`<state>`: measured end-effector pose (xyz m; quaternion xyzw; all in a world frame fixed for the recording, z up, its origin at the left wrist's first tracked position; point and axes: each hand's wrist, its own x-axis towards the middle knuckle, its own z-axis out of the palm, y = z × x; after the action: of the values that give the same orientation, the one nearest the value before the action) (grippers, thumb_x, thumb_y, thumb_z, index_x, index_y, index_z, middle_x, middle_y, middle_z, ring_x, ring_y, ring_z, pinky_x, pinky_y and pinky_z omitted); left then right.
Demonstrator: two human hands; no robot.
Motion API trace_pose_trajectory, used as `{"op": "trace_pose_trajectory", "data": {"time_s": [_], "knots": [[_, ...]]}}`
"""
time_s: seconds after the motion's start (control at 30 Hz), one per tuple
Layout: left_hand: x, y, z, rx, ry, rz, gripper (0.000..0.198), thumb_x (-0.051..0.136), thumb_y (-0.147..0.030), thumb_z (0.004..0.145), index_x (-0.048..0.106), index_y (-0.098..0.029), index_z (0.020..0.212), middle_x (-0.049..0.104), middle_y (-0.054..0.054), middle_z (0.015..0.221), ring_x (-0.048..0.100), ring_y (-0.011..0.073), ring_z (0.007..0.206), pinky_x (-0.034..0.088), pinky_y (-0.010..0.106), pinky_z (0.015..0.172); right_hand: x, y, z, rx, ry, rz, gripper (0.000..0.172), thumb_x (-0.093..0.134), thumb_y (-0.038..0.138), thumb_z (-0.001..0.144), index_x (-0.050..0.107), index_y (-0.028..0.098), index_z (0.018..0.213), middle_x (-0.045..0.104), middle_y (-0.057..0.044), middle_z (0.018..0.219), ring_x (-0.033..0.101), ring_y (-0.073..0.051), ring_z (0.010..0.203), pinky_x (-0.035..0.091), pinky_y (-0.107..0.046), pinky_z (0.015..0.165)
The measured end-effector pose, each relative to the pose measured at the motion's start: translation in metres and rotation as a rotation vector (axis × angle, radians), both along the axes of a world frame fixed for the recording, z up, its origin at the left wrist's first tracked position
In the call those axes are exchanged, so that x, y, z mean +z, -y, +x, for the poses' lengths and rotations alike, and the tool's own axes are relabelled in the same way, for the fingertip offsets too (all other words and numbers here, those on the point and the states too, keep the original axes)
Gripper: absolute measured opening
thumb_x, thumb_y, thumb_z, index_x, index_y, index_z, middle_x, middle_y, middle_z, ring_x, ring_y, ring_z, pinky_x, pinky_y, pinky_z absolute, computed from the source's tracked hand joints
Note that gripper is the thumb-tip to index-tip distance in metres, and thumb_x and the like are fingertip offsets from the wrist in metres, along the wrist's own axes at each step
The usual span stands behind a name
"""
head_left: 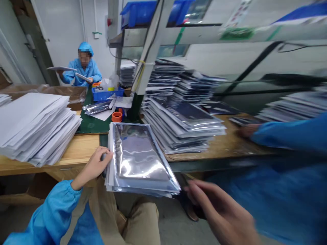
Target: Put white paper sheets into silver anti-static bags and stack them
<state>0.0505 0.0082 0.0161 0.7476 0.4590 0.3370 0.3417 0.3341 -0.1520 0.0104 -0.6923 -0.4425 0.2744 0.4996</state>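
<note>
Left hand clenched on the left edge of a silver foil bag stack, held above the lap, wrist bent. Right hand blurred, half-curled, just right of the stack's near corner; can't tell if touching. Bigger bag pile far on wooden bench.

Foil bags: metallised plastic film, glossy, smooth
Paper sheets: white paper, matt
Table: pale wood, smooth
Sleeve: blue cloth, matt

- Left hand gripping a stack of silver foil bags, lower middle
- Right hand, blurred, just beside the stack's lower corner
- Blue-hooded co-worker, upper left
</note>
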Motion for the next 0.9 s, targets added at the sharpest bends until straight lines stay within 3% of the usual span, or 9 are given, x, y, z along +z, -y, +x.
{"op": "trace_pose_trajectory", "data": {"time_s": [0.13,0.23,0.3,0.37,0.47,0.57,0.7,0.8,0.9], "knots": [[0.002,-0.008,0.012,0.040,-0.020,0.065,0.028,0.048,-0.041,0.086,0.053,-0.020,0.070,0.051,0.007,0.095,0.052,0.0222,0.098,0.040,0.039,0.093,0.013,-0.074,0.004,0.140,-0.084,0.015,0.039,0.068,0.056,0.068,0.063,0.018,0.070,0.062,-0.003,0.065,0.055,-0.018,0.062,0.043,-0.028,0.056],[0.017,-0.009,0.019,0.108,0.015,0.121,0.028,0.049,-0.042,0.085,0.054,-0.019,0.069,0.049,0.009,0.103,0.047,0.0259,0.110,0.034,0.043,0.099,0.004,-0.094,0.004,0.166,-0.169,-0.003,0.041,0.070,0.056,0.065,0.057,0.018,0.067,0.052,0.004,0.051,0.047,-0.012,0.049,0.036,-0.024,0.046],[0.028,-0.009,0.029,0.104,0.142,0.061,0.031,0.050,-0.045,0.083,0.051,-0.019,0.066,0.051,0.010,0.107,0.046,0.0274,0.114,0.036,0.041,0.097,0.000,-0.096,0.003,0.191,-0.241,-0.032,0.044,0.069,0.059,0.065,0.054,0.019,0.071,0.045,0.009,0.044,0.039,-0.008,0.039,0.028,-0.021,0.040],[0.037,-0.007,0.041,0.072,0.318,-0.149,0.032,0.052,-0.050,0.081,0.049,-0.019,0.072,0.056,0.009,0.102,0.054,0.0259,0.105,0.043,0.038,0.088,0.000,-0.095,0.003,0.227,-0.308,-0.064,0.047,0.069,0.061,0.063,0.053,0.019,0.072,0.041,0.011,0.041,0.034,-0.006,0.035,0.024,-0.019,0.037],[0.045,-0.005,0.056,0.066,0.546,-0.456,0.046,0.068,-0.044,0.069,0.042,-0.023,0.101,0.062,0.003,0.096,0.061,0.0208,0.085,0.049,0.033,0.074,0.004,-0.096,0.004,0.252,-0.375,-0.089,0.049,0.072,0.062,0.060,0.053,0.018,0.069,0.043,0.010,0.042,0.034,-0.005,0.034,0.025,-0.018,0.036],[0.047,-0.002,0.059,0.050,0.661,-0.511,0.081,0.076,-0.031,0.060,0.028,-0.027,0.125,0.063,0.005,0.110,0.064,0.0211,0.088,0.051,0.031,0.073,0.011,-0.097,0.005,0.230,-0.419,-0.068,0.049,0.075,0.060,0.058,0.054,0.019,0.073,0.044,0.011,0.042,0.036,-0.005,0.034,0.025,-0.017,0.035],[0.049,0.001,0.054,0.004,0.687,-0.504,0.098,0.077,-0.036,0.062,0.018,-0.030,0.140,0.064,0.007,0.115,0.067,0.0226,0.087,0.054,0.031,0.072,0.027,-0.087,0.001,0.191,-0.476,0.016,0.045,0.077,0.055,0.060,0.056,0.020,0.078,0.046,0.011,0.047,0.038,-0.006,0.036,0.029,-0.017,0.035],[0.050,0.003,0.054,-0.059,0.684,-0.516,0.101,0.079,-0.037,0.062,0.019,-0.030,0.143,0.067,0.004,0.109,0.067,0.0206,0.081,0.054,0.028,0.068,0.039,-0.074,-0.008,0.229,-0.524,0.029,0.041,0.077,0.050,0.064,0.062,0.020,0.087,0.065,0.003,0.070,0.060,-0.014,0.062,0.049,-0.022,0.055],[0.050,0.001,0.054,-0.082,0.661,-0.559,0.084,0.077,-0.042,0.063,0.038,-0.024,0.136,0.070,0.002,0.094,0.067,0.0179,0.070,0.052,0.025,0.059,0.045,-0.062,-0.021,0.274,-0.598,0.038,0.044,0.077,0.048,0.067,0.064,0.019,0.097,0.071,-0.002,0.090,0.064,-0.020,0.085,0.051,-0.027,0.076]]}}
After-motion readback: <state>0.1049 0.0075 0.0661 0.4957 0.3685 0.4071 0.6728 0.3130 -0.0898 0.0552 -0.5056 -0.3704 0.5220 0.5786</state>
